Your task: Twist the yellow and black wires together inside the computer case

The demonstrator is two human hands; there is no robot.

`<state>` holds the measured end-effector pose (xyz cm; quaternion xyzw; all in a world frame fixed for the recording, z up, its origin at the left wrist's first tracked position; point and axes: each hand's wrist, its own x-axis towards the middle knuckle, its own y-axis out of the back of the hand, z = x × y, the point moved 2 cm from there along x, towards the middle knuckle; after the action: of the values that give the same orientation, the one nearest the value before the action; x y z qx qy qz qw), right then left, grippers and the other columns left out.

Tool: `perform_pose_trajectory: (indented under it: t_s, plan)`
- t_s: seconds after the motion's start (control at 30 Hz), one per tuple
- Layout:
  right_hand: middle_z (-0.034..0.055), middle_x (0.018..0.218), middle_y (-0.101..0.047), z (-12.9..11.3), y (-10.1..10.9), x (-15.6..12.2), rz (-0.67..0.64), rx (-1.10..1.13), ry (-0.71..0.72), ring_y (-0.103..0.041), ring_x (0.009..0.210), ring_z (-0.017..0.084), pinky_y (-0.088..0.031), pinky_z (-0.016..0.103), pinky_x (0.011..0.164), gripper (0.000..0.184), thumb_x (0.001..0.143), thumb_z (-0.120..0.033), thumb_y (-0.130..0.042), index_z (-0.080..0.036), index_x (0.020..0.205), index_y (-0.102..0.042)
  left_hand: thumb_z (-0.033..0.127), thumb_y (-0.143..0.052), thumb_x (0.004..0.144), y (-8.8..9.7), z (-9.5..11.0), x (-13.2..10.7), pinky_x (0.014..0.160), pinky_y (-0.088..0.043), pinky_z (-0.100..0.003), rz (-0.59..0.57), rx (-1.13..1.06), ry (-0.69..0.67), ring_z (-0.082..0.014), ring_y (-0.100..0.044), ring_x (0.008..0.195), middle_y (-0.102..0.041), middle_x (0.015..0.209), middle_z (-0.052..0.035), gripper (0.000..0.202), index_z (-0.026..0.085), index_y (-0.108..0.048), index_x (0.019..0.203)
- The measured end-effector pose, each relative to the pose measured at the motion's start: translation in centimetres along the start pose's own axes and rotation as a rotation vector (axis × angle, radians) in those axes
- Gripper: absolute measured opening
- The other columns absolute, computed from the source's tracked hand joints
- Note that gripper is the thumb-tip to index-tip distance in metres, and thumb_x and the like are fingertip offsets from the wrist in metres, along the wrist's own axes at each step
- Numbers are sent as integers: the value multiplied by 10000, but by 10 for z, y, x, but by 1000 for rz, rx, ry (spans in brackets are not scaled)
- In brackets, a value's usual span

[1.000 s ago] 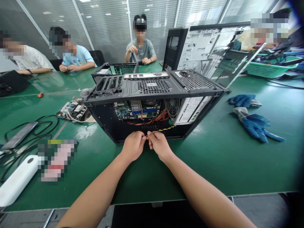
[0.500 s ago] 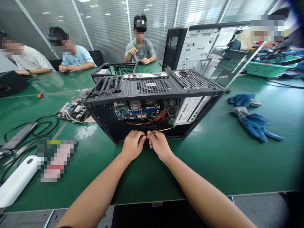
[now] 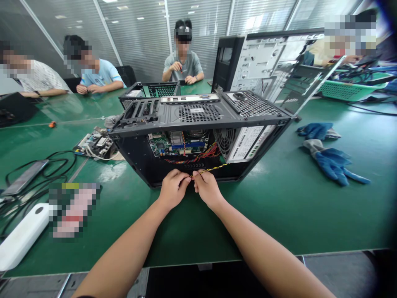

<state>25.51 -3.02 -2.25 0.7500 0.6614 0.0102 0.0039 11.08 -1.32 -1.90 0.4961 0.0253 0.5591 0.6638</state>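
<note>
Both hands meet at the near side of an open computer case point(image 3: 198, 120) lying on the green table. A twisted yellow and black cable point(image 3: 217, 167) runs out of the case into my fingers. My left hand point(image 3: 173, 188) pinches its end, and my right hand point(image 3: 207, 188) pinches it close beside. Fingers cover the tip of the cable. Inside the case a motherboard point(image 3: 178, 142), a bundle of red and yellow wires point(image 3: 207, 153) and a power supply point(image 3: 248, 142) with a fan are visible.
Left of the case lie a loose circuit board point(image 3: 99, 142), black cables point(image 3: 60, 159), a phone point(image 3: 26, 178) and a white device point(image 3: 26, 236). Blue gloves point(image 3: 330, 159) and a green basket point(image 3: 344, 91) are at right. Another case point(image 3: 257, 62) stands behind. Several people sit around the table.
Both hands keep their pinch on the cable in nearly the same place, with only slight finger movement. The cable's slack by the case has shifted a little.
</note>
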Motion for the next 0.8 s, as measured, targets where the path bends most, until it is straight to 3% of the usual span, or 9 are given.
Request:
perform_pose_trajectory:
  t_s: [0.13, 0.43, 0.8]
  plan:
    - [-49, 487, -470, -1, 0, 0, -10, -17, 9, -480, 414, 115, -387, 254, 456, 353, 876, -472, -559, -226, 633, -486, 233, -557, 954, 1, 1, 1, 673, -497, -292, 4, -42, 28, -156, -597, 713, -602, 765, -20, 177, 198, -703, 860]
    - [-37, 510, -513, 10, 1, 2, 36, -38, -13, -504, 425, 109, -401, 245, 469, 389, 876, -495, -578, -209, 621, -512, 250, -572, 952, -1, 0, -1, 702, -488, -306, 34, 8, -47, -173, -582, 769, -597, 855, -40, 106, 186, -656, 961]
    - [-9, 508, -572, 3, 3, -1, 115, -71, -9, -509, 408, 115, -404, 253, 470, 403, 866, -503, -586, -208, 597, -530, 262, -561, 955, -2, 1, -2, 680, -454, -300, 42, 4, -63, -171, -549, 739, -565, 802, -29, 116, 186, -638, 911]
